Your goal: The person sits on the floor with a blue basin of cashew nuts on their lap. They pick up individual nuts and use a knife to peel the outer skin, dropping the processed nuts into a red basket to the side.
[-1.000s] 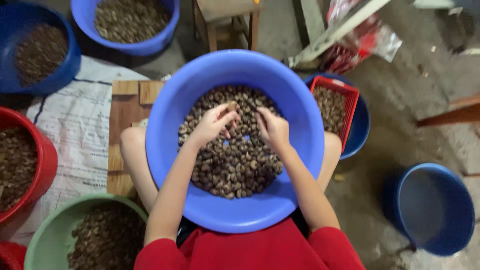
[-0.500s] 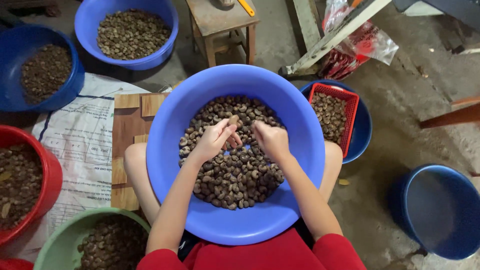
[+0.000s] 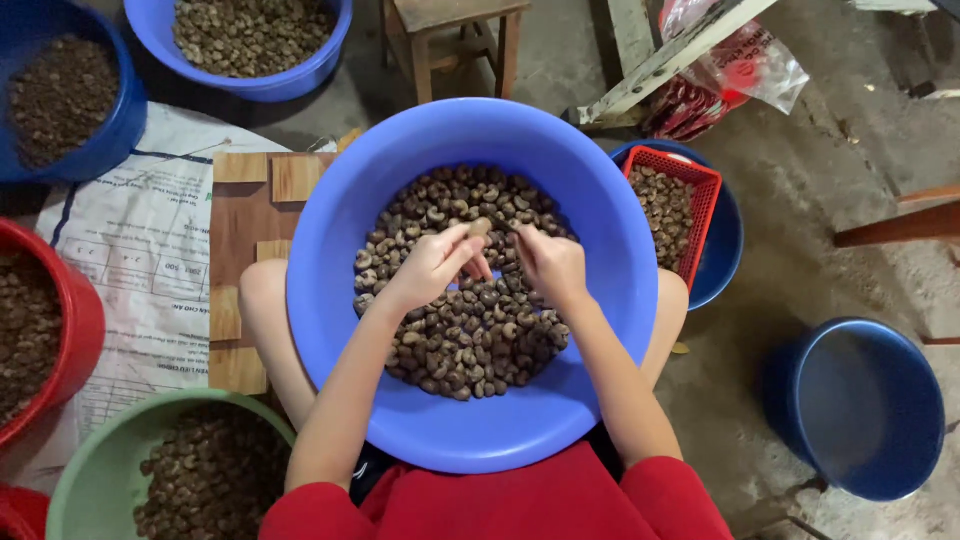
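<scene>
on a concrete floor, left hand (image 3: pixel 432 268) pinches a nut (image 3: pixel 481 227) over the blue basin (image 3: pixel 340 250); right hand (image 3: pixel 552 266) curled, grip unclear.

dim, soft overhead light | faint shadows | corners perhaps slightly blurred

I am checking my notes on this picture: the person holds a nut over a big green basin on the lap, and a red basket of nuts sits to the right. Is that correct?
Not quite. The big basin on the lap is blue, not green; the head view shows it. The left hand does pinch a nut over it, and the red basket of nuts sits to the right.
</scene>
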